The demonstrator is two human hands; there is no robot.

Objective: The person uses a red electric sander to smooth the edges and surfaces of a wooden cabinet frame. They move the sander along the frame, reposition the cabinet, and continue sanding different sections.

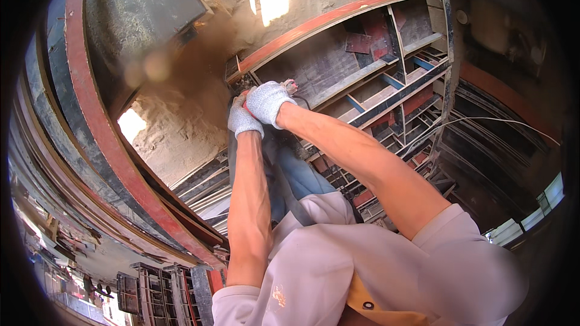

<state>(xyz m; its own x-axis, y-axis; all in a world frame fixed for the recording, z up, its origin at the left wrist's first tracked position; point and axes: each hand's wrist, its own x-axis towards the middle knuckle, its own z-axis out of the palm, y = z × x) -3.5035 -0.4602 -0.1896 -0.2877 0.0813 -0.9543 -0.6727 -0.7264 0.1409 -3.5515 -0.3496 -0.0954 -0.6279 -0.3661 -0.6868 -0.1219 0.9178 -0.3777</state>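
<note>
Facing, ahead and to the right, a large, dark, many-compartmented frame with a worn red outer edge (pixel 338 14). Working beside a tall stack of long, dark, flat panels with a scuffed red edge (pixel 90 96), bending around the left side in the fisheye view. Wearing a pale, pinkish-grey cloth shirt (pixel 314 259) and, below it, blue trousers (pixel 302 172). Looking out also on a broad, grey, stained flat sheet (pixel 142 6) at the upper left, and on rough, tan, sandy ground (pixel 178 139) below it. Seeing, at the lower left, a row of dark, ladder-like frames (pixel 160 293); at the right, a thin white cable (pixel 483 118), curving past the compartments.

Holding the left hand (pixel 244 119) and right hand (pixel 269 101) together, in grey-white knit gloves, near the left end of the red-edged frame. Clamping both on a small, red, hard-to-make-out object (pixel 246 105), showing only between the gloves; not managing to tell its full shape or kind.
</note>
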